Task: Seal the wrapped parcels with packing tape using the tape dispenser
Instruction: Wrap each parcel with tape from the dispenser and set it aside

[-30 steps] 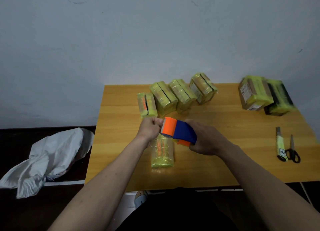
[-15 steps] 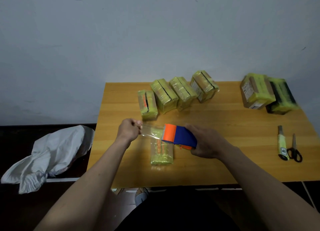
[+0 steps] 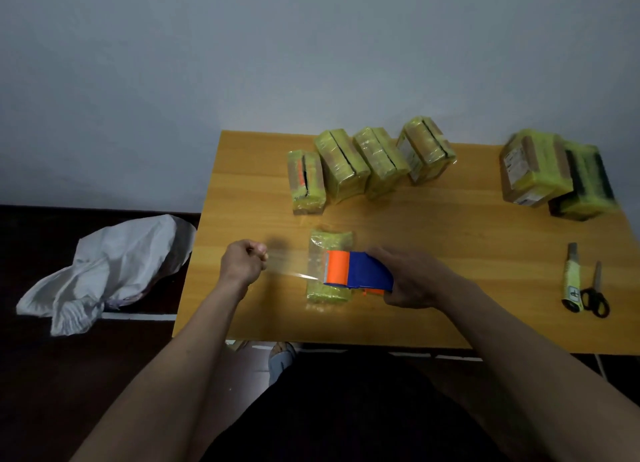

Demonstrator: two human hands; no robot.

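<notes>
Left hand (image 3: 244, 260) pinches the tape (image 3: 291, 271) end; right hand (image 3: 412, 281) grasps the dispenser (image 3: 356, 271) over the parcel (image 3: 329, 264), mid-frame. Keep the strip taut, then lower it flat.

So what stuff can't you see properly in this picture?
All in the head view:
- Right hand fingers: tucked behind the tape dispenser.
- Middle of the parcel on the table: covered by the dispenser and the stretched tape.
- Left hand fingertips pinching the tape: blurred.
- Label on the big parcel: too small to read.
</notes>
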